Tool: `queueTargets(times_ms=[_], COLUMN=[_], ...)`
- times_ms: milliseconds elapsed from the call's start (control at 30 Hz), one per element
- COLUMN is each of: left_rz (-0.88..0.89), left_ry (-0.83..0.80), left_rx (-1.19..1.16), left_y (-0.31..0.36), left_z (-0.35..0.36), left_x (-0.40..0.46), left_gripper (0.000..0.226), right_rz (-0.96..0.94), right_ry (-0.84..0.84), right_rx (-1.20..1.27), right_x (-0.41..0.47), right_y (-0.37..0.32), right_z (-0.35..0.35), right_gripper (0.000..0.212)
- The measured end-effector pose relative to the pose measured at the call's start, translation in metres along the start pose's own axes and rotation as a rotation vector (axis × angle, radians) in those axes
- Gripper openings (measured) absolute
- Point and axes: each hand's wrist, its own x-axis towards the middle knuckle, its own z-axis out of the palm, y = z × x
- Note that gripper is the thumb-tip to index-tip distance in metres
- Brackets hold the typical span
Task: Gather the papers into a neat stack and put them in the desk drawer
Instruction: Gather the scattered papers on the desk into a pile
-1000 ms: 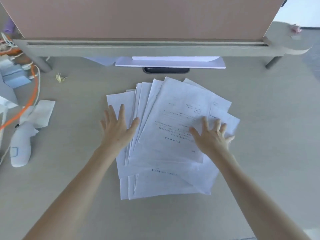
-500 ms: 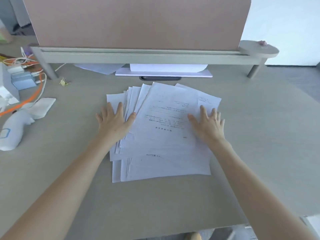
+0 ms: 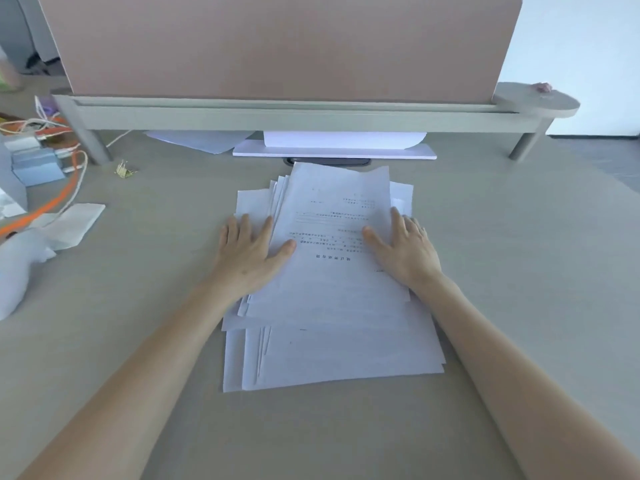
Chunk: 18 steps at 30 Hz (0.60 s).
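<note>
A loose pile of white printed papers [image 3: 332, 306] lies in the middle of the grey desk [image 3: 519, 271], its sheets fanned out and overlapping unevenly. My left hand [image 3: 249, 251] rests flat on the pile's left side, fingers spread, thumb on the top sheet. Flat on the right side of the top sheet presses my right hand [image 3: 405, 251], fingers apart. Neither hand grips a sheet. No drawer is visible.
A raised shelf [image 3: 311, 116] with a tall pink panel [image 3: 277, 46] spans the back; more white sheets [image 3: 332, 147] and a dark phone lie under it. At the left are orange cables [image 3: 45, 206], a blue box, a white tissue [image 3: 72, 220], a white handheld device and a small gold clip [image 3: 124, 170].
Both hands have pushed inward, squeezing the fanned sheets into a narrower pile. The view has tilted up and pulled back a little.
</note>
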Motion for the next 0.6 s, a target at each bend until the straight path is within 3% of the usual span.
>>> queueTargets(times_ms=[267, 433, 600], left_rz=[-0.006, -0.022, -0.012], left_ry=[0.081, 0.079, 0.052], left_rx=[-0.194, -0.335, -0.313], left_y=[0.000, 0.001, 0.014], left_z=[0.000, -0.002, -0.003], left_x=[0.005, 0.000, -0.009], left_gripper=[0.092, 0.082, 0.089], right_rz=[-0.051, 0.013, -0.053], right_ry=[0.001, 0.121, 0.096], right_rx=[0.274, -0.032, 0.097], right_x=[-0.004, -0.008, -0.008], right_y=[-0.017, -0.012, -0.013], right_z=[0.001, 0.003, 0.004], right_gripper=[0.084, 0.078, 0.070])
